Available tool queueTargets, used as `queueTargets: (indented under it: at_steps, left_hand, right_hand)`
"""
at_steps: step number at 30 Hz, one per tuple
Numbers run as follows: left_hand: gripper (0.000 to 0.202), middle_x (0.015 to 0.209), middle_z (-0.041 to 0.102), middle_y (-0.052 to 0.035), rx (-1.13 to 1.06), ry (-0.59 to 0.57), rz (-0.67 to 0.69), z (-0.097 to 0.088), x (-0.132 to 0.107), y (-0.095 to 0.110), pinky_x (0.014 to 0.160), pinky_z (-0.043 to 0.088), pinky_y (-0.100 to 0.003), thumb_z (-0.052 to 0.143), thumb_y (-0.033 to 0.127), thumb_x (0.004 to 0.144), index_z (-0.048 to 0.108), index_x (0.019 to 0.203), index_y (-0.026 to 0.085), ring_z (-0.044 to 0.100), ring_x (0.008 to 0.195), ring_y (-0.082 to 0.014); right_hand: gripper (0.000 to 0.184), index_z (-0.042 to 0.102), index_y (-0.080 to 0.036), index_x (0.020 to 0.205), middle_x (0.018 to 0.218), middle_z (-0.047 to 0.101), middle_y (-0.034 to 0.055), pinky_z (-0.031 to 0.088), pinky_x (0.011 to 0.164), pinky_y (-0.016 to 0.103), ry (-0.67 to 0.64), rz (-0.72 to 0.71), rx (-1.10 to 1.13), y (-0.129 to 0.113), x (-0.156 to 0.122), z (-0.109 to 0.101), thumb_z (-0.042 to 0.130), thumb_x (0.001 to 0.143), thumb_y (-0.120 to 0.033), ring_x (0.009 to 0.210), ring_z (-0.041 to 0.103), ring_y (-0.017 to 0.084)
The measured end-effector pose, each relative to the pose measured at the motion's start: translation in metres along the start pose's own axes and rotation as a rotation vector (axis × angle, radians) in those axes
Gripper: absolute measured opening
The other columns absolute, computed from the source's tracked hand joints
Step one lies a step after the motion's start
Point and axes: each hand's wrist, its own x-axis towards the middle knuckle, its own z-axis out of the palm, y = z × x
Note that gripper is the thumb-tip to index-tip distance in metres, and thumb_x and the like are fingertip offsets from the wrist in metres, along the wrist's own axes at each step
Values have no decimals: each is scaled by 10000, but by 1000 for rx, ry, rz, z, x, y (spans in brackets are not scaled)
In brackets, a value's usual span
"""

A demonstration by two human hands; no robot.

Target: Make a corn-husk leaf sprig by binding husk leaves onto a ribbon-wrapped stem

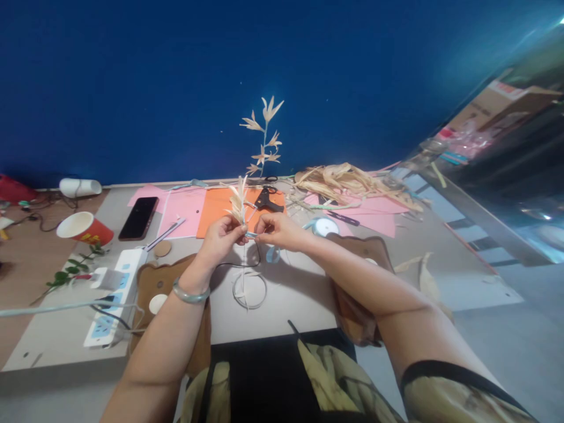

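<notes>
My left hand (221, 237) is closed around a thin stem topped with pale dried-leaf blades (238, 201), held upright over the grey table (291, 294). My right hand (278, 230) pinches a light blue tape (251, 235) against the same stem, fingertips touching the left hand's. The tape trails to a small loop (273, 254) below my right hand. A ring of wire (249, 291) lies on the table under both hands. A jade bangle sits on my left wrist.
Scissors (267, 200) lie on orange paper (220, 207), with pink sheets (183, 211) beside. A phone (138, 218), red paper cup (84, 228), power strip (113, 296), tape roll (325, 227), dried husk pile (348, 179) and a finished leaf sprig (264, 135) surround the spot.
</notes>
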Motion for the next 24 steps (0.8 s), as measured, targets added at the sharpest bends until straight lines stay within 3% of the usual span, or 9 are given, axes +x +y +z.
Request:
queueTargets:
  at_steps: [3,7,12,19,24]
  left_hand:
    - [310,535,603,10,-8,6,4,0,-1,1,535,478,-243,741,391,669,546,711,153,595,503,-127]
    - [301,538,594,16,-7,21,32,-1,-2,2,524,458,-231,736,386,671,542,698,158,576,497,-116]
    - [290,522,565,27,23,47,45,0,-2,7,487,422,-217,729,375,666,529,655,166,544,481,-105]
    - [298,519,566,32,8,53,21,-1,0,4,485,425,-216,738,370,654,516,666,172,559,478,-111]
    - [326,519,577,35,-54,36,-15,-2,2,-6,466,423,-213,748,386,646,515,728,173,550,446,-105]
  right_hand:
    - [218,522,-153,667,641,560,-38,406,551,207,-78,32,51,-1,3,-5,727,594,-164,593,509,89]
    - [409,518,-170,847,649,570,-59,450,533,205,-175,132,357,-3,7,-2,799,551,-195,582,546,92]
    - [275,613,-128,811,679,632,15,481,512,212,-303,280,503,-3,13,3,750,675,-324,598,592,109]
    - [232,652,-116,693,614,630,12,470,537,217,-249,219,405,3,19,1,725,681,-336,566,582,102]
    - [230,676,-122,692,480,507,-46,319,439,196,-162,162,269,0,13,4,697,696,-351,441,419,60]
